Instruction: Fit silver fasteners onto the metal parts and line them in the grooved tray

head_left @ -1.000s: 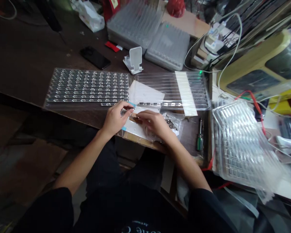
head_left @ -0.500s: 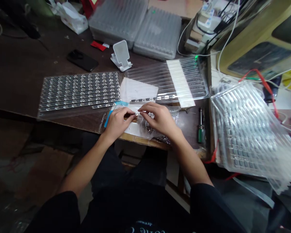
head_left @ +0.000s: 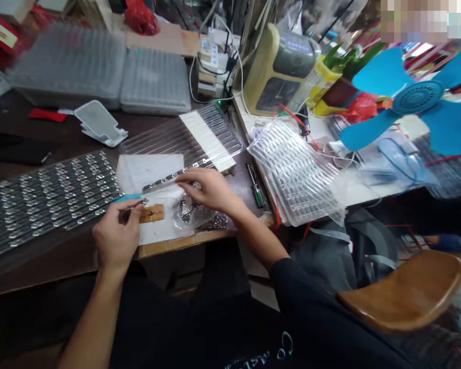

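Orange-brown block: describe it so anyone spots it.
On the dark desk, find the white sheet at the front. The block lies on it, beside the left hand; its solid orange-brown colour sets it apart from the clear bag alongside.

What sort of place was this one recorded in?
Probably a small workshop, perhaps for hand assembly: long rows of metal parts lie by the person, with a screwdriver and stacked plastic trays nearby.

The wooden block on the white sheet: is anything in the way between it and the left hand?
Nothing visible stands between the left hand and the wooden block; the fingers are right beside its left end, pinching what looks like a small metal piece.
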The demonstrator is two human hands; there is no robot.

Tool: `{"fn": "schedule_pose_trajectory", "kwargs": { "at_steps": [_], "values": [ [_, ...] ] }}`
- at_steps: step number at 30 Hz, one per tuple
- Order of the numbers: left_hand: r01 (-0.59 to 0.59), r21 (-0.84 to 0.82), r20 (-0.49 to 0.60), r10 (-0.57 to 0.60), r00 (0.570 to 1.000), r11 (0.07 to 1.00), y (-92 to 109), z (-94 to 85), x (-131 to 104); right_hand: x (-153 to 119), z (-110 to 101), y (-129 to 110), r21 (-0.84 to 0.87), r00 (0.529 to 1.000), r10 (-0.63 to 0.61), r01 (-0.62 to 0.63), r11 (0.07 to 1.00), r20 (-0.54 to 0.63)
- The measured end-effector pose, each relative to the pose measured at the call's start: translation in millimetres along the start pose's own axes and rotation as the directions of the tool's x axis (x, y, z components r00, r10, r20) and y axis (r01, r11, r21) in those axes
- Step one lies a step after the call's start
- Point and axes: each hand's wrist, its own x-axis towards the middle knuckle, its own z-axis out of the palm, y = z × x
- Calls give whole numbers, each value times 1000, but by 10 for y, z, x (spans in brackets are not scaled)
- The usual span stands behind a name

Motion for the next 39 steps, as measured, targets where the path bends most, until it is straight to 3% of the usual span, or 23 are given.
{"fn": "schedule_pose_trajectory", "kwargs": {
  "at_steps": [2,4,6,8,12,16,20,22,25,27,28,30,32,34,39],
  "values": [
    [87,-152,-67,-98,993,984,-36,10,4,-249,-184,132,-27,969,145,-153,988,-201],
    [123,-307,-79,-154,985,944,-56,28,0,-575,-309,307,-80,922,239,-275,958,-304],
    [127,-417,-111,-189,976,900,-57,43,-11,-897,-342,490,-215,890,349,-418,883,-295],
    [134,-521,-129,-233,964,843,-56,46,-14,-1140,-288,644,-306,877,421,-476,825,-230],
    [178,-750,-50,-323,945,637,-118,20,25,-1314,-100,782,-370,874,396,-480,795,-283],
    [230,-827,64,-321,945,512,-174,-21,27,-1312,-69,756,-341,837,413,-529,777,-358],
    [249,-836,112,-292,950,489,-172,-34,-10,-1350,-164,641,-309,807,488,-582,752,-331],
    [242,-839,115,-275,954,488,-166,-38,-21,-1368,-209,514,-267,794,463,-581,769,-394],
    [248,-842,138,-253,957,480,-147,-53,-35,-1349,-221,246,-94,719,401,-540,836,-568],
    [266,-839,166,-241,956,474,-124,-64,-53,-1296,-164,57,92,688,428,-469,878,-586],
    [275,-838,183,-230,956,471,-112,-67,-65,-1258,-113,-30,176,701,449,-428,886,-554],
    [289,-835,218,-200,955,469,-89,-70,-90,-1159,24,-181,282,782,443,-348,894,-439],
    [296,-828,243,-171,955,476,-72,-68,-109,-1046,178,-302,281,881,346,-260,924,-324],
    [303,-819,260,-157,953,487,-62,-66,-118,-942,310,-402,231,942,224,-167,958,-250],
    [328,-804,290,-154,944,496,-56,-77,-116,-823,444,-543,161,975,121,-91,983,-186]
  ]
}}
